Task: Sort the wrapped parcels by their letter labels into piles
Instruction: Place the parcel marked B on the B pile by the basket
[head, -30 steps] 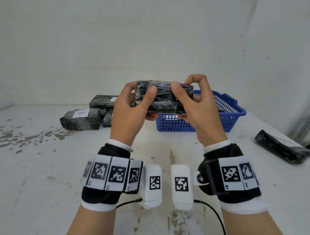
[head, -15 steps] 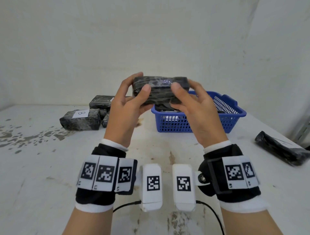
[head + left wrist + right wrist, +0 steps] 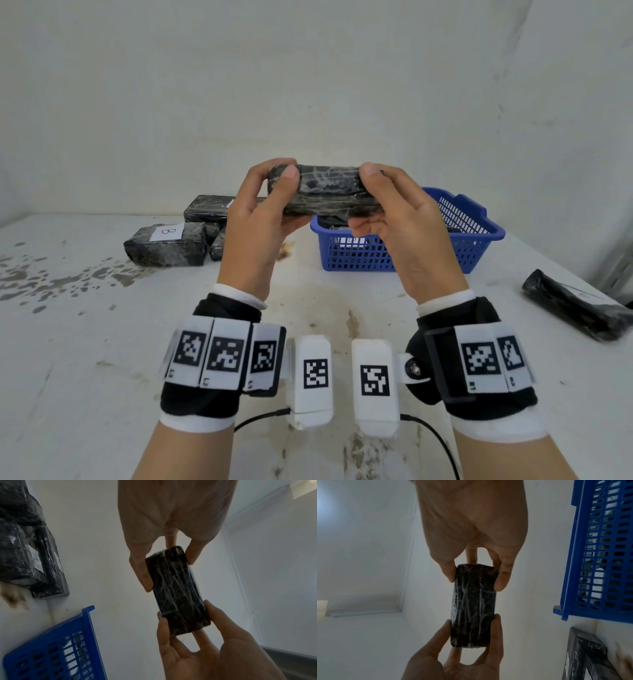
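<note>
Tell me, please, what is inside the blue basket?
Inside the blue basket dark wrapped parcels and something white show through the mesh wall. How many, and which letters, cannot be seen: the held parcel and both hands cover most of the opening.

The setting is a bare utility or storage room, possibly a data-collection workspace. Indicators:

- Plain white walls point(image 3: 308, 85), scuffed and unpainted in patches, meet in a corner at far right.
- A white counter point(image 3: 85, 377) with worn, flaking grey stains at left and rust-brown marks near the centre.
- A blue plastic mesh basket point(image 3: 479, 236) at far right on the counter, holding dark items.
- Black film-wrapped parcels point(image 3: 168, 245) stacked at far left, one bearing a paper label "B"; another parcel point(image 3: 579, 305) lies at the right edge.
- In the right wrist view, a pale panel point(image 3: 364, 601), perhaps a window blind; the image is too dim to confirm.
</note>
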Motion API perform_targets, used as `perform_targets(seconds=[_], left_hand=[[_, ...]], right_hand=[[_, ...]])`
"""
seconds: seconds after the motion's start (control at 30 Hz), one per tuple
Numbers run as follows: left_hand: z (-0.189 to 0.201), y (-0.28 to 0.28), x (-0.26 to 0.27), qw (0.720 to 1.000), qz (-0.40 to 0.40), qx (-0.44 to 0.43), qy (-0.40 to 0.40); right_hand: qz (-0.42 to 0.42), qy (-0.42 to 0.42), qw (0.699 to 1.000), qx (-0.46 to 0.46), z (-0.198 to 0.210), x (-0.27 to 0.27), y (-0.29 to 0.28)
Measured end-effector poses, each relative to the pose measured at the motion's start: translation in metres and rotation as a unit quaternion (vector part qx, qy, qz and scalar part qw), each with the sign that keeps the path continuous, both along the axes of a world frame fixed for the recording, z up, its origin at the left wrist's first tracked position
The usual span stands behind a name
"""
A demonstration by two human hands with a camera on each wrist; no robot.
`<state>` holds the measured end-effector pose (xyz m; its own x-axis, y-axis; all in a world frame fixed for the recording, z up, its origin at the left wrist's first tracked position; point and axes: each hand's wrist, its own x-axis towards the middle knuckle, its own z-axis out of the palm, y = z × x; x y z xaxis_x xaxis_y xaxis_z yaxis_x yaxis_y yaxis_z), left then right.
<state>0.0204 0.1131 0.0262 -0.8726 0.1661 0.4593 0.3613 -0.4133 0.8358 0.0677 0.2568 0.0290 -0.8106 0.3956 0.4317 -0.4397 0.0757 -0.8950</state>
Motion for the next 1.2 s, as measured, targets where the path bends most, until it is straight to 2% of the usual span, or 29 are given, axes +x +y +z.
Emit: perform_targets(seconds=[0.27,0.4,0.63,0.83,1.2], left_hand=[[-0.0039,0.0033,-0.0007,0.999,0.022,-0.042,0.027],[-0.0041,0.0017,-0.0012,0.996,0.043,-0.072,0.016],[-0.0011,0.0039,0.0017,0.998,0.016,-0.056,-0.006],[-0.0029,0.0023,0.0034,0.997,0.018,-0.063,0.028],[-0.0022,0.0005,0.0016,0.998,-0.007,-0.050,0.031]], right_hand=[[0.003,0.010,1.000,0.025,0.0003,0.0028,-0.0026],[0.002,0.018,0.999,0.034,0.0004,0.0037,-0.0040],[0.020,0.022,0.998,0.047,0.0005,0.0045,-0.0031],[0.042,0.010,0.999,-0.013,-0.0001,0.0012,-0.0026],[0.036,0.011,0.999,0.039,0.0012,0.0063,-0.0040]])
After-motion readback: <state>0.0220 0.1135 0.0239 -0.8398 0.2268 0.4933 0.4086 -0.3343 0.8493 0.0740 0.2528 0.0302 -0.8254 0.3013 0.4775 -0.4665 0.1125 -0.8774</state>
